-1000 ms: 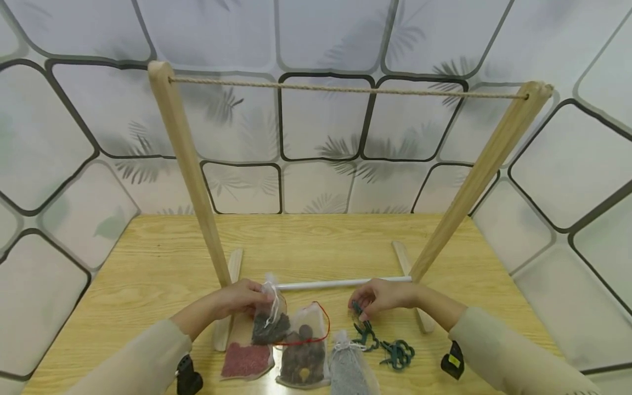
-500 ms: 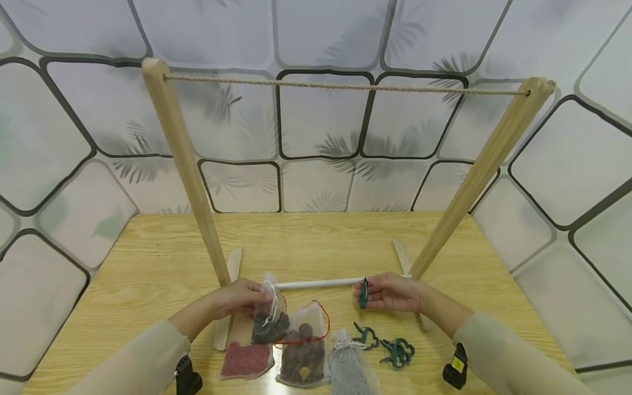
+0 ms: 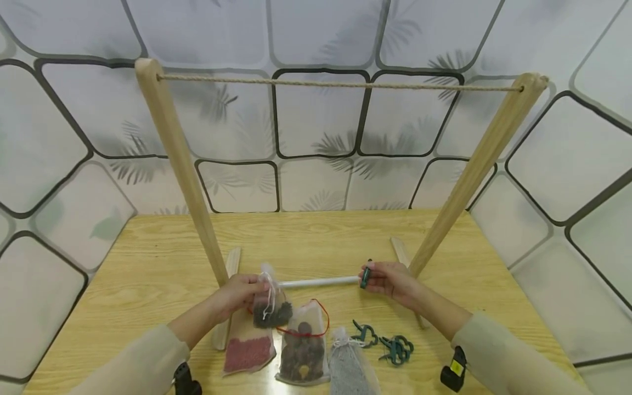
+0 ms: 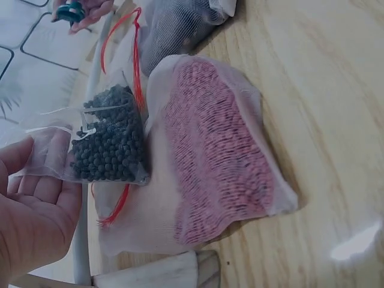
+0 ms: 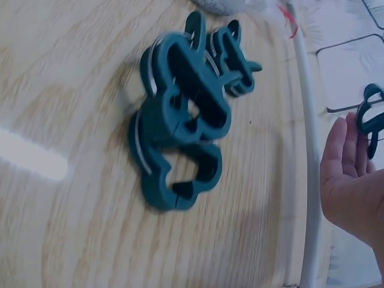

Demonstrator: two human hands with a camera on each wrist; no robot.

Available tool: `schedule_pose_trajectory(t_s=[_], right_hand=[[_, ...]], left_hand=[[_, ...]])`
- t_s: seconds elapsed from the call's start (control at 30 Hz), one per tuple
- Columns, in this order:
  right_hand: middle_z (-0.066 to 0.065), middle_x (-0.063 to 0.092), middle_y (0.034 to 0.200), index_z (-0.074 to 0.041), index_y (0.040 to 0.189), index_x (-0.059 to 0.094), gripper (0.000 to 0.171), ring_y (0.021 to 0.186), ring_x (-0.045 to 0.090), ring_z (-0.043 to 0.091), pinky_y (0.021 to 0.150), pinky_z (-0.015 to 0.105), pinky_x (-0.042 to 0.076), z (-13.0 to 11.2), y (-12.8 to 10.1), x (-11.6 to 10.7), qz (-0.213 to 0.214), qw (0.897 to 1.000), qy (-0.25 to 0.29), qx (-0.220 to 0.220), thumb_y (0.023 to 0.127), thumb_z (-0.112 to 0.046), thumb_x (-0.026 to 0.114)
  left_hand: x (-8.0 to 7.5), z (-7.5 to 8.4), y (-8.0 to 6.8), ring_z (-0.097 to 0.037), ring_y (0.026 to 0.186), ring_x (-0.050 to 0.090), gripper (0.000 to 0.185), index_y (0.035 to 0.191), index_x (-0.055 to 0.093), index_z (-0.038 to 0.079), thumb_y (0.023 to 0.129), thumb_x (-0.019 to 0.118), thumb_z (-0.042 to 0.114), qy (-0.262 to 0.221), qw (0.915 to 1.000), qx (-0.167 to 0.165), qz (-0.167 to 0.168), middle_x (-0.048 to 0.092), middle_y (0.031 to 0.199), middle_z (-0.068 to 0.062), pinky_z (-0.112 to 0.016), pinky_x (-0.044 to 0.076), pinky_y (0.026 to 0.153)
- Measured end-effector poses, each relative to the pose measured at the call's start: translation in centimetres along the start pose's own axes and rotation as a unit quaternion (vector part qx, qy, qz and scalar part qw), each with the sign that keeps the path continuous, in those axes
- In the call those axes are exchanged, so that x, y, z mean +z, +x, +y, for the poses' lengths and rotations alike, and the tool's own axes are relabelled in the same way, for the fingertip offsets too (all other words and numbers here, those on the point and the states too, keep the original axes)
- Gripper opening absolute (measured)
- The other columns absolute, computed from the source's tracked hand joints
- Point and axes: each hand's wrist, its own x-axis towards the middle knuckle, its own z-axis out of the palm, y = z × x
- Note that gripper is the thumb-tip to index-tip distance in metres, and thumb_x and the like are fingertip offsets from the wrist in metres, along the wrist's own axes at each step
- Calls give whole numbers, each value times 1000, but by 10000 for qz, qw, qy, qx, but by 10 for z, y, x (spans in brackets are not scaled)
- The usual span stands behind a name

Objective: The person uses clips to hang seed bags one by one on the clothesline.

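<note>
Both hands have risen off the table: left hand (image 3: 243,293) pinches the bead bag (image 3: 270,310) by its neck, right hand (image 3: 390,280) pinches a green clip (image 3: 365,276) at its fingertips, so clipping looks close.

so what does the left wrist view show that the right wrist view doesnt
Only the left wrist view shows the left hand holding a mesh bag of dark beads, lying over a bag of red grains with a red drawstring.

Only the right wrist view shows two teal clips lying on the table, close up, and the right palm.

Both show the white rod, the wooden tabletop, and the teal clip held in the right hand.
</note>
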Motion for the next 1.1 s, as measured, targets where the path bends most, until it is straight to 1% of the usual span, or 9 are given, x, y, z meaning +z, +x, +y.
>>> schedule_pose_trajectory(t_s=[0.1, 0.13, 0.23, 0.37, 0.5, 0.67, 0.83, 0.97, 1.1], right_hand=[[5, 71, 95, -2, 108, 62, 19, 93, 68, 18, 85, 30, 54, 2, 0, -1, -259, 9984, 428, 266, 98, -13, 49], [5, 70, 98, -1, 112, 58, 20, 96, 67, 19, 88, 31, 53, 3, 0, -2, -408, 9964, 627, 391, 99, -12, 46], [7, 66, 104, -2, 118, 53, 24, 102, 64, 20, 92, 31, 50, 7, 0, -6, -830, 9862, 1200, 786, 102, -10, 38], [7, 64, 110, -4, 118, 56, 31, 107, 61, 20, 95, 31, 48, 10, 0, -9, -1359, 9719, 1664, 963, 105, -17, 31], [5, 66, 110, -4, 116, 59, 42, 105, 62, 16, 94, 27, 48, 12, 2, -10, -1654, 9662, 1760, 899, 105, -30, 28], [1, 67, 103, -6, 112, 60, 51, 94, 65, 11, 83, 20, 52, 12, 3, -9, -1427, 9701, 1711, 962, 102, -42, 26], [5, 69, 97, -3, 104, 63, 45, 94, 66, 15, 89, 24, 50, 10, 2, -9, -807, 9721, 1900, 1113, 101, -39, 35], [10, 69, 98, 0, 101, 64, 34, 97, 66, 19, 95, 29, 48, 8, 1, -9, -497, 9697, 2071, 1195, 100, -28, 45], [12, 69, 99, 1, 100, 63, 27, 99, 66, 21, 97, 29, 46, 4, -1, -7, -608, 9680, 1999, 1389, 100, -19, 46]], left_hand=[[-2, -8, 3, -7, 78, 68, 34, 104, 63, -6, 89, 64, 25, -97, 9999, 107, 27, 72, 87, -4, -24, 51, 66], [-4, -13, 5, -8, 77, 68, 34, 102, 64, -3, 88, 66, 28, -192, 9996, 205, -90, 72, 86, -3, -24, 51, 65], [-6, -18, 8, -8, 76, 68, 33, 97, 66, 2, 84, 70, 32, -330, 9991, 258, -106, 72, 83, -1, -24, 51, 63], [-2, -11, 4, -7, 73, 67, 20, 94, 65, 3, 89, 64, 23, -314, 9993, -25, 189, 71, 79, 3, -24, 50, 64], [3, -3, 1, -5, 72, 66, 14, 94, 65, 4, 94, 55, 14, -302, 9988, -202, 323, 69, 77, 6, -23, 50, 65], [3, -3, 1, -5, 73, 66, 15, 96, 64, 2, 96, 54, 13, -338, 9982, -305, 385, 69, 78, 6, -22, 51, 67], [1, -3, 1, -5, 75, 66, 13, 95, 64, 3, 94, 54, 12, -420, 9983, -301, 274, 69, 79, 6, -23, 52, 70], [-2, -3, 0, -6, 79, 67, 12, 96, 63, 6, 96, 52, 11, -679, 9972, -297, -124, 72, 87, 2, -24, 54, 77], [-5, -2, -1, -6, 83, 67, 15, 97, 63, 7, 97, 48, 9, -995, 9930, -316, -556, 72, 98, -2, -26, 54, 82]])
